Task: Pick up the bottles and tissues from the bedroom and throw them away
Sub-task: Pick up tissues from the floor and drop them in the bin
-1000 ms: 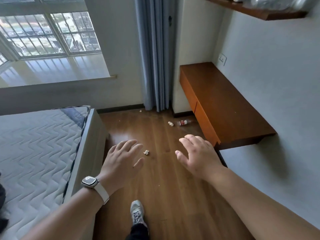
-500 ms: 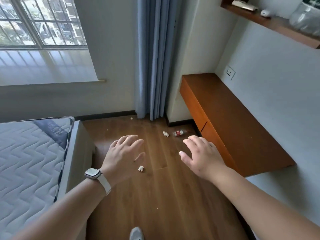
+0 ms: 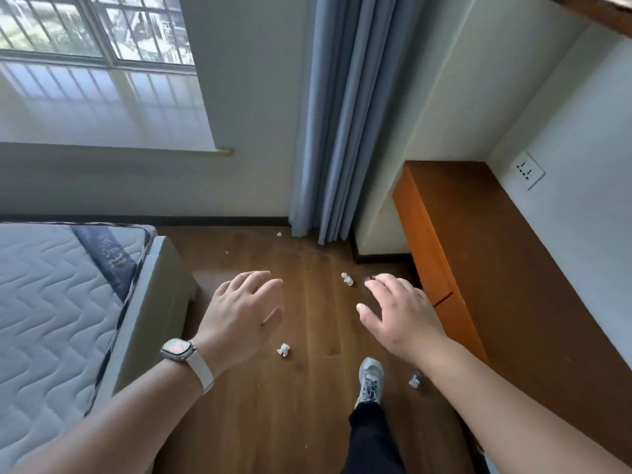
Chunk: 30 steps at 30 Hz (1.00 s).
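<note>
Left hand [image 3: 241,311] outstretched palm-down, right hand [image 3: 400,311] likewise, fingers relaxed

Brown plank floor [image 3: 260,422] runs ahead of me to a dark skirting board [image 3: 205,220]. On my left stands a bed [image 3: 160,302] with a grey quilted mattress [image 3: 51,319]. Daylight falls through a barred window [image 3: 85,25] onto its pale sill [image 3: 102,111]. A blue curtain [image 3: 342,114] hangs full length. On my right an orange-brown tabletop [image 3: 496,268] lines the white wall [image 3: 581,131], with a socket [image 3: 529,170] above it.
</note>
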Tool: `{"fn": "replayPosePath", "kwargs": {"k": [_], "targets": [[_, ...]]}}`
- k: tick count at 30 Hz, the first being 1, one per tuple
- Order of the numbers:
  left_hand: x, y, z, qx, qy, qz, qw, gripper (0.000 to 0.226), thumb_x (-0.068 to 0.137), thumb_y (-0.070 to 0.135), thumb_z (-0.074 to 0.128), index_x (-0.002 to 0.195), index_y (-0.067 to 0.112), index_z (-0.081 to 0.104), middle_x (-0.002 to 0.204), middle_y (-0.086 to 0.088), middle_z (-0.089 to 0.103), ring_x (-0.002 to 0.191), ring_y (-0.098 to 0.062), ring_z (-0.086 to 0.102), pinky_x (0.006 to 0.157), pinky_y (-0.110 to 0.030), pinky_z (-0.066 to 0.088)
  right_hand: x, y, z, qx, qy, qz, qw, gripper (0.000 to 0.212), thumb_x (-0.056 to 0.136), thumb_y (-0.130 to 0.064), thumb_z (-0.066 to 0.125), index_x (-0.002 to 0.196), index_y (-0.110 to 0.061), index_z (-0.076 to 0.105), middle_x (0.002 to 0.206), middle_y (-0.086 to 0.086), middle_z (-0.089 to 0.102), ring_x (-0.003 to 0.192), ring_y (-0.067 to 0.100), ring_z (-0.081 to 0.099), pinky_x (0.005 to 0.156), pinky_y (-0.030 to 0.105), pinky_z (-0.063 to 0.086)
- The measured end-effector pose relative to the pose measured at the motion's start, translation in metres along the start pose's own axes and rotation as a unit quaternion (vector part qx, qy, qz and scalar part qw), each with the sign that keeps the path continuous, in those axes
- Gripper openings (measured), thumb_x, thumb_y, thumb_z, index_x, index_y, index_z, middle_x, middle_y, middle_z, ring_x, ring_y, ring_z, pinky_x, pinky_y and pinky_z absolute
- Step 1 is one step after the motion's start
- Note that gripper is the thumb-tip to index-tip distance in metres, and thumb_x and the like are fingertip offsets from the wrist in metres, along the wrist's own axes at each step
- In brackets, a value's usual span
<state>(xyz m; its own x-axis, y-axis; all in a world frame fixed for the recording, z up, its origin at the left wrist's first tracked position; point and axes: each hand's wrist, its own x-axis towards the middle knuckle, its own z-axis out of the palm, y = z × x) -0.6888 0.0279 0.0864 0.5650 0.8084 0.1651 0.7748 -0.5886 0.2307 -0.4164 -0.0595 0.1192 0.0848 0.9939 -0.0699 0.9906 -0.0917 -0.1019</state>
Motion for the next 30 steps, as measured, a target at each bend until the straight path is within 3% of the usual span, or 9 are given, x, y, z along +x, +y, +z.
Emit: {"fn": "replayPosePath", "kwargs": {"k": [9, 19, 23, 30], "targets": [[0.131, 0.007, 0.088, 0.016, -0.04, -0.162, 0.986, 0.051, 0.083, 0.052, 0.043, 0.121, 0.025, 0.061, 0.127, 0.0, 0.06, 0.118, -0.026, 0.054, 0.091, -0.042, 0.045, 0.197, 0.108, 0.058, 0.023, -0.071, -0.091, 0.993, 0.063, 0.085, -0.059, 0.025, 0.123, -0.02, 0.056, 0.127, -0.001, 0.053, 0.115, 0.023, 0.049, 0.093, 0.042, 0.042], [0.221, 0.001, 0.181, -0.005, -0.063, -0.198, 0.978, 0.048, 0.083, 0.049, 0.045, 0.119, 0.022, 0.063, 0.124, -0.002, 0.061, 0.113, -0.027, 0.056, 0.088, -0.042, 0.048, 0.313, 0.155, 0.135, 0.034, -0.111, -0.108, 0.987, 0.055, 0.085, -0.055, 0.035, 0.117, -0.016, 0.059, 0.122, 0.003, 0.055, 0.111, 0.027, 0.051, 0.089, 0.042, 0.043], [0.23, -0.037, 0.267, -0.022, -0.085, -0.195, 0.977, 0.047, 0.083, 0.048, 0.046, 0.118, 0.021, 0.062, 0.123, -0.002, 0.061, 0.113, -0.027, 0.056, 0.087, -0.042, 0.048, 0.331, 0.16, 0.216, 0.036, -0.111, -0.075, 0.99, 0.053, 0.085, -0.052, 0.038, 0.118, -0.016, 0.06, 0.125, 0.004, 0.055, 0.116, 0.027, 0.05, 0.093, 0.042, 0.04], [0.198, -0.105, 0.487, -0.04, -0.167, -0.213, 0.962, 0.052, 0.082, 0.048, 0.041, 0.118, 0.019, 0.062, 0.122, -0.005, 0.062, 0.111, -0.03, 0.057, 0.086, -0.044, 0.05, 0.377, 0.188, 0.424, 0.039, -0.16, 0.008, 0.986, 0.047, 0.091, -0.048, 0.044, 0.128, -0.018, 0.052, 0.137, 0.003, 0.047, 0.124, 0.025, 0.042, 0.099, 0.043, 0.036]]}}
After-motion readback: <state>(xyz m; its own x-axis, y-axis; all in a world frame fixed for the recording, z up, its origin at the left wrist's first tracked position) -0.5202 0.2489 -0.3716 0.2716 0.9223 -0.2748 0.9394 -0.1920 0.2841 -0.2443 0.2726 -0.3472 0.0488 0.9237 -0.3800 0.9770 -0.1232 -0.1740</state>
